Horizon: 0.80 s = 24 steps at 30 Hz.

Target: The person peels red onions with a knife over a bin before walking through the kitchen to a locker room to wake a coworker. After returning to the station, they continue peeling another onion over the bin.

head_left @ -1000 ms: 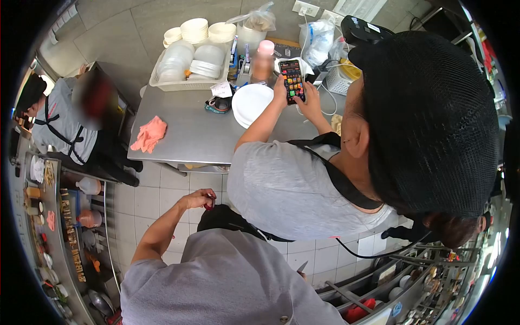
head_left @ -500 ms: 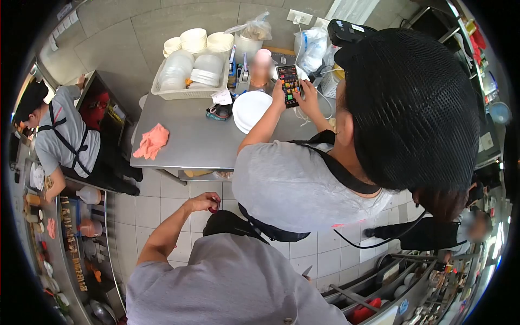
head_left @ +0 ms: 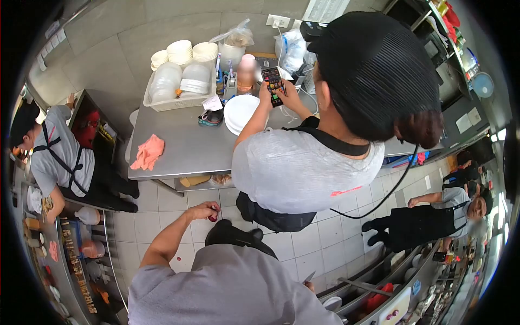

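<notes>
My left hand (head_left: 203, 211) is out to the left above the tiled floor, fingers closed around a small dark red-purple piece that looks like red onion (head_left: 213, 218), mostly covered by the fingers. Low on the right, beside my grey shirt, a knife (head_left: 310, 277) points up with its blade tip showing. Only a sliver of my right hand (head_left: 310, 286) appears at its handle; my torso hides the rest. A white cutting board (head_left: 398, 304) to the lower right bears a few purple pieces.
A co-worker (head_left: 303, 168) stands close ahead, holding a phone (head_left: 273, 86) at a steel table (head_left: 184, 135). The table bears a basket of containers (head_left: 179, 103), white plates (head_left: 238, 122) and an orange cloth (head_left: 147, 152). Other people stand left (head_left: 65, 151) and right (head_left: 433, 216).
My view has shifted, bringing more of the right side and the cutting board into sight. The person at right now stands with more of the body showing. Both my hands keep their hold.
</notes>
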### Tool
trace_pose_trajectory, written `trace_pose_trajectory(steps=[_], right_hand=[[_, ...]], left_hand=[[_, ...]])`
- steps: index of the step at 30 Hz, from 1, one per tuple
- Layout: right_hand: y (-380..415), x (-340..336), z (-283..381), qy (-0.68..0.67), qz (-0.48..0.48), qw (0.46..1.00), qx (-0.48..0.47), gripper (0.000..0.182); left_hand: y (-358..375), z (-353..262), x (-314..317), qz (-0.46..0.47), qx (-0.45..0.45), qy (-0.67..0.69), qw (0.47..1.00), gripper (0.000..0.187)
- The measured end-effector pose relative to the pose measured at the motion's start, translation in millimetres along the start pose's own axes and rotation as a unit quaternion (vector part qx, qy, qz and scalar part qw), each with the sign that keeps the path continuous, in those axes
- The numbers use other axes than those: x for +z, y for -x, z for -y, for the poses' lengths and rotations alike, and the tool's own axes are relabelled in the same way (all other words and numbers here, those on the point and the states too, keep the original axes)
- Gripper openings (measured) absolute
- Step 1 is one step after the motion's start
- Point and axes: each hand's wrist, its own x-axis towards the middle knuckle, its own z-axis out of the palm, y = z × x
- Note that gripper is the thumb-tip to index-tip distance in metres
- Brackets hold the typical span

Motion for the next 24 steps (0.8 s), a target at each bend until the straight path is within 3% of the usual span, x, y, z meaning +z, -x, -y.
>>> trace_pose_trajectory(steps=[7,8,11,12,13,15,16,18,23,24], right_hand=[[-4.4,-26.9,-77.3,-0.05,-0.017,0.998,-0.038,0.029],[-13.3,-23.7,-88.4,-0.172,-0.096,0.975,0.106,0.03],[2.8,-20.1,-127.5,-0.153,-0.069,0.984,0.057,0.029],[22.0,-15.8,-139.8,-0.168,-0.065,0.982,0.06,0.029],[26.4,-13.8,-156.4,-0.182,-0.085,0.979,0.035,0.025],[47.7,1.5,-201.6,-0.186,-0.139,0.973,-0.001,0.022],[70.6,11.8,-219.6,-0.172,-0.171,0.97,-0.012,0.025],[110.3,37.2,-244.2,-0.16,-0.236,0.958,-0.036,0.034],[162.8,96.7,-349.8,-0.142,-0.382,0.911,-0.071,0.058],[198.5,109.5,-350.7,-0.097,-0.395,0.912,-0.043,0.066]], left_hand=[[2.2,21.0,6.6,0.017,-0.005,-0.012,1.0,0.04],[-1.4,24.2,4.3,0.03,-0.012,-0.037,0.999,0.043],[-27.9,49.7,-5.6,0.038,-0.062,-0.088,0.993,0.045],[-46.1,67.5,-17.5,0.096,-0.046,-0.09,0.99,0.043],[-31.9,53.2,-11.8,0.073,-0.063,-0.11,0.989,0.038],[-46.6,69.2,-26.7,0.125,-0.116,-0.12,0.978,0.032],[-42.3,73.0,-25.7,0.084,-0.117,-0.13,0.981,0.032],[-59.6,79.8,-35.2,0.122,-0.184,-0.186,0.957,0.033],[-53.0,68.8,-11.8,0.129,-0.18,-0.298,0.928,0.035],[-48.8,70.1,-4.5,0.133,-0.18,-0.312,0.923,0.035]])
